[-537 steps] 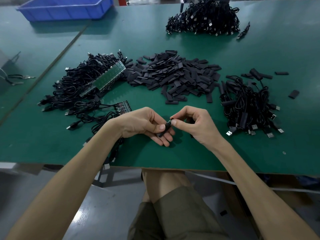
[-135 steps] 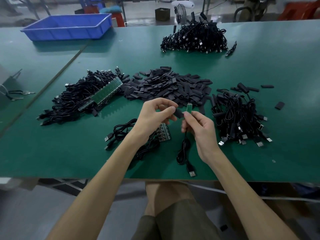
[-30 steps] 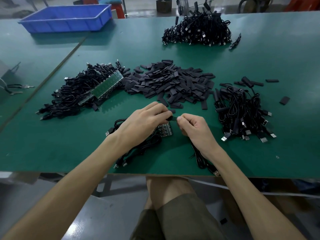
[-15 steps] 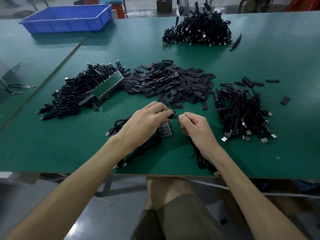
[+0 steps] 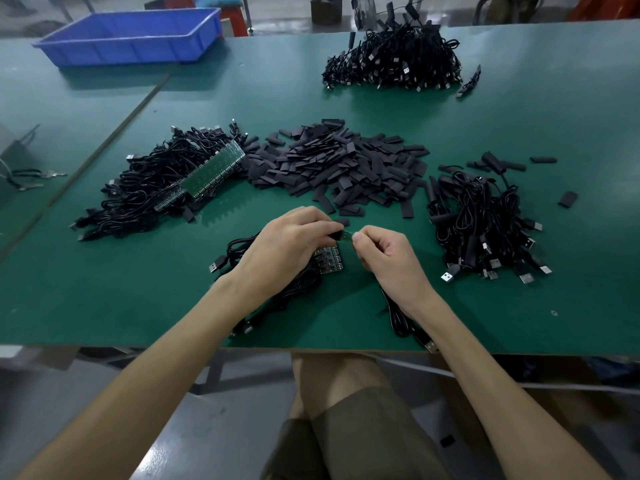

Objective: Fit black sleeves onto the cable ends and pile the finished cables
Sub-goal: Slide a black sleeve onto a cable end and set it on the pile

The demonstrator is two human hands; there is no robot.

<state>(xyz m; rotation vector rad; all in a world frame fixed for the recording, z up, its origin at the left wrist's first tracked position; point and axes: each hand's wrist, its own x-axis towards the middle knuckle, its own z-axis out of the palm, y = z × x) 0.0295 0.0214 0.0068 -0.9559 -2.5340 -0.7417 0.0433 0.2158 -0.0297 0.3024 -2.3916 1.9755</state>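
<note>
Sleeve point(image 5: 336, 235) pinched in my left hand point(image 5: 287, 247), frame centre; my right hand point(image 5: 384, 254) pinches cable end point(image 5: 349, 233), aligned for insertion. Finished pile point(image 5: 485, 220) right, within reach.

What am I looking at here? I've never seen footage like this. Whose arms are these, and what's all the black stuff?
No machine here: a camera worn on a person's head looks down at their bare hands over a green table. The left hand pinches a short black sleeve; the right hand pinches a thin black cable by its end. On the table lie a heap of loose black sleeves, a tangle of black cables with green circuit strips at the left, a pile of sleeved cables at the right, another cable pile far back, and a blue plastic tray far left.
</note>
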